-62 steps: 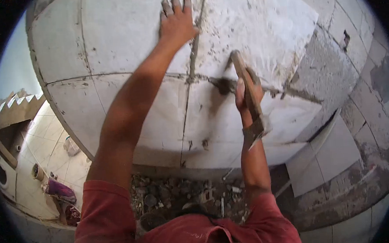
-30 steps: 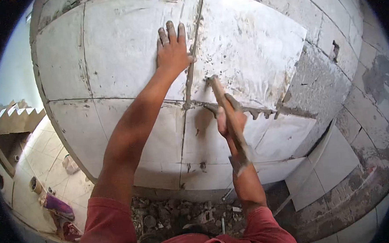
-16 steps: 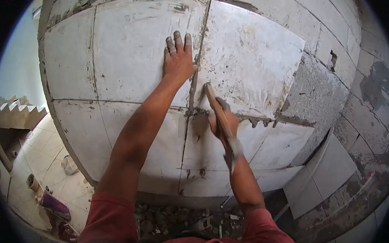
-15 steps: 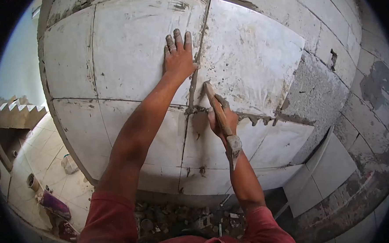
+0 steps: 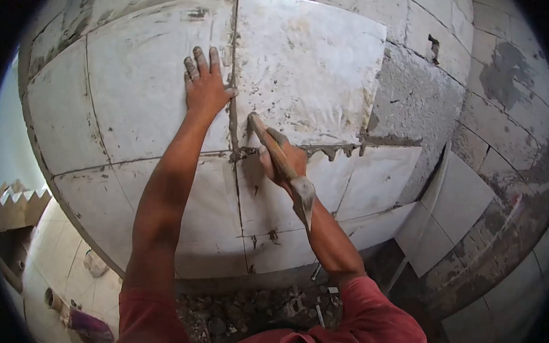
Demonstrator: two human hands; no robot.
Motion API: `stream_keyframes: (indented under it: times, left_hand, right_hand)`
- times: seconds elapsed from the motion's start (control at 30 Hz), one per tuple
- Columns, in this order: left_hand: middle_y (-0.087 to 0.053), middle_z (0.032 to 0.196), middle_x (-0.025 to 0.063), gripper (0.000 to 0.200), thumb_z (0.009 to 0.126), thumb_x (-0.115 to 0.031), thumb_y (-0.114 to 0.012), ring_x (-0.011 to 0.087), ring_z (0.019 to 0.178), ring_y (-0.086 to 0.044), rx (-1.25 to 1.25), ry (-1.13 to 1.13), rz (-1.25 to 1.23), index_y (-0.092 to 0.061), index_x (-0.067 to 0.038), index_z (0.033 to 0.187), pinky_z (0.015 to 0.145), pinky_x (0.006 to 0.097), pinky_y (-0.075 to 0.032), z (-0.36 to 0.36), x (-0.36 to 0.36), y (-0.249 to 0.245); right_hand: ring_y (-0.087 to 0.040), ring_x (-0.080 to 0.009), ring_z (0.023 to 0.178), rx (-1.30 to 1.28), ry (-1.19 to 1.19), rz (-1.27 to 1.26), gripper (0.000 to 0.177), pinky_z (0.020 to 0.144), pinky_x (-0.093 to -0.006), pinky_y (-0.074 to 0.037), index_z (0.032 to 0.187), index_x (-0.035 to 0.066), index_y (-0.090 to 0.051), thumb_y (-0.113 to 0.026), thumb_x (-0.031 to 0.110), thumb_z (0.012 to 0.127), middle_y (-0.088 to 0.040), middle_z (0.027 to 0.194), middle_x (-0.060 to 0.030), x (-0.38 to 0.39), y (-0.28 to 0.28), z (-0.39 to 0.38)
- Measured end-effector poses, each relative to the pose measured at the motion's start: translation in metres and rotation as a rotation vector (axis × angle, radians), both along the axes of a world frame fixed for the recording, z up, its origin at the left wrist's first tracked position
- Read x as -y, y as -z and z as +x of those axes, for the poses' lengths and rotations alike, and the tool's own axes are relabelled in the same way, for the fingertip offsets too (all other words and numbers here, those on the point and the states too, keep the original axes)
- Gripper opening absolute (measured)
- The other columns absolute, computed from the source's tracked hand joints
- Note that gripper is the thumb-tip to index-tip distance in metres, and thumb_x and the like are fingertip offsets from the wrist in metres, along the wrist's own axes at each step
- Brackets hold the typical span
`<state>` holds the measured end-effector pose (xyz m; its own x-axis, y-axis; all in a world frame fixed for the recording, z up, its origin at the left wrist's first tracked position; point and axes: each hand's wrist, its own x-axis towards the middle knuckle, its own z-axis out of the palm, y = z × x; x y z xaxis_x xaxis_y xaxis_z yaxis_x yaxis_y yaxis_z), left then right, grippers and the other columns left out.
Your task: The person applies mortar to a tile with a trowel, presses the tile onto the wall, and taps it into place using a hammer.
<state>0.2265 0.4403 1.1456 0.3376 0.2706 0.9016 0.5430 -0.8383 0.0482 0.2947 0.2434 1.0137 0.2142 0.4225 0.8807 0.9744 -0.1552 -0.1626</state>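
Note:
My left hand (image 5: 205, 88) lies flat on a large pale wall tile (image 5: 151, 72), fingers spread and smeared with mortar, thumb at the vertical joint. My right hand (image 5: 287, 161) is wrapped round the wooden handle of a trowel (image 5: 272, 145). The handle's end touches the lower left part of the tile on the right (image 5: 315, 64), and the metal blade (image 5: 304, 201) points down toward my forearm. Wet mortar (image 5: 342, 150) bulges in drips under that tile's lower edge.
Rough mortar (image 5: 413, 96) covers the wall right of the tile. Two loose tiles (image 5: 455, 193) lean at the lower right. Rubble (image 5: 232, 313) lies along the wall's foot. A purple bag (image 5: 90, 323) and a clear plastic bag (image 5: 95, 263) are on the floor at left.
The whole view has shifted, so the wall and both hands appear further left. My left hand is still flat on the tile, and my right hand still grips the trowel with its handle end against the tile.

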Motion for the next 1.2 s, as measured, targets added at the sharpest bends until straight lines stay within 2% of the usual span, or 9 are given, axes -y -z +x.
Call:
stream_keyframes:
  times: [0.07, 0.13, 0.2, 0.33, 0.37, 0.47, 0.6, 1.0, 1.2]
  left_hand:
    - [-0.008, 0.152, 0.0269, 0.114, 0.067, -0.046, -0.079, 0.0529, 0.136, -0.016, -0.029, -0.022, -0.029, -0.009, -0.01, 0.15, 0.108, 0.0536, -0.028, -0.001, 0.005, -0.004]
    - [-0.008, 0.152, 0.028, 0.113, 0.067, -0.046, -0.078, 0.0533, 0.135, -0.019, 0.006, -0.022, 0.013, -0.011, -0.009, 0.15, 0.107, 0.0539, -0.029, 0.001, 0.0, 0.001]
    - [-0.007, 0.152, 0.0286, 0.113, 0.067, -0.046, -0.078, 0.0532, 0.135, -0.019, 0.023, 0.017, 0.034, -0.012, -0.01, 0.15, 0.107, 0.0535, -0.029, 0.0, -0.005, 0.009]
    - [-0.009, 0.152, 0.0281, 0.111, 0.068, -0.047, -0.077, 0.0531, 0.135, -0.018, 0.006, -0.024, 0.009, -0.012, -0.009, 0.15, 0.106, 0.0529, -0.032, 0.005, -0.01, -0.001]
    - [-0.009, 0.152, 0.0283, 0.111, 0.068, -0.047, -0.077, 0.0538, 0.135, -0.018, 0.047, 0.01, 0.067, -0.012, -0.009, 0.15, 0.106, 0.0535, -0.032, 0.005, -0.013, 0.001]
    - [-0.017, 0.151, 0.0259, 0.099, 0.074, -0.045, -0.074, 0.0461, 0.137, -0.022, 0.07, -0.051, 0.084, -0.02, -0.006, 0.148, 0.107, 0.0498, -0.031, -0.002, 0.003, 0.001]
    - [-0.006, 0.149, 0.0339, 0.112, 0.068, -0.038, -0.077, 0.0541, 0.136, -0.013, -0.069, -0.009, -0.068, -0.008, -0.003, 0.149, 0.11, 0.0544, -0.024, -0.009, 0.011, -0.001]
    - [-0.008, 0.151, 0.032, 0.102, 0.074, -0.044, -0.068, 0.0474, 0.139, -0.011, -0.018, -0.041, -0.057, -0.012, -0.006, 0.149, 0.114, 0.0478, -0.02, -0.003, 0.012, 0.007]
    - [-0.046, 0.137, 0.0207, 0.054, 0.089, -0.025, -0.06, 0.0298, 0.13, -0.042, 0.275, 0.259, 0.349, -0.045, -0.002, 0.135, 0.108, 0.0365, -0.032, -0.007, -0.006, 0.034]
  right_hand:
    - [-0.064, -0.0391, 0.083, 0.181, -0.042, 0.195, 0.047, 0.071, -0.043, -0.052, 0.128, 0.01, -0.052, -0.057, 0.026, 0.083, -0.063, 0.108, -0.019, -0.004, -0.001, 0.01]
    - [-0.063, -0.0407, 0.081, -0.165, 0.112, -0.125, 0.049, 0.07, -0.0444, -0.051, 0.131, 0.016, -0.05, -0.056, 0.024, 0.083, -0.063, 0.109, -0.0183, -0.008, 0.002, 0.022]
    - [-0.063, -0.0379, 0.082, 0.045, 0.037, -0.141, 0.062, 0.071, -0.0432, -0.05, 0.14, 0.025, -0.04, -0.058, 0.016, 0.082, -0.059, 0.118, -0.0186, 0.011, -0.012, 0.009]
    - [-0.064, -0.0363, 0.079, 0.328, -0.025, 0.349, 0.065, 0.068, -0.0434, -0.051, 0.143, 0.026, -0.037, -0.057, 0.016, 0.082, -0.063, 0.114, -0.0169, 0.014, 0.004, 0.036]
    - [-0.061, -0.0407, 0.095, -0.019, 0.126, -0.055, 0.041, 0.082, -0.0427, -0.049, 0.124, 0.011, -0.058, -0.051, 0.027, 0.087, -0.06, 0.113, -0.0217, 0.025, -0.005, 0.029]
    - [-0.057, -0.0407, 0.1, -0.002, -0.097, 0.154, 0.039, 0.087, -0.0417, -0.046, 0.116, 0.007, -0.062, -0.053, 0.029, 0.086, -0.061, 0.11, -0.022, 0.035, -0.005, 0.034]
    - [-0.057, -0.0342, 0.094, 0.274, -0.093, 0.255, 0.038, 0.084, -0.0425, -0.045, 0.11, 0.0, -0.061, -0.06, 0.028, 0.083, -0.059, 0.107, -0.0195, 0.07, 0.013, 0.055]
    - [-0.057, -0.0317, 0.102, 0.215, -0.256, 0.473, 0.03, 0.088, -0.0386, -0.045, 0.106, -0.002, -0.057, -0.06, 0.014, 0.081, -0.057, 0.113, -0.0196, 0.121, 0.045, 0.123]
    - [-0.059, -0.0291, 0.094, 0.251, -0.244, 0.488, 0.026, 0.084, -0.0366, -0.046, 0.103, -0.001, -0.062, -0.061, 0.01, 0.081, -0.062, 0.105, -0.0166, 0.126, 0.044, 0.134]
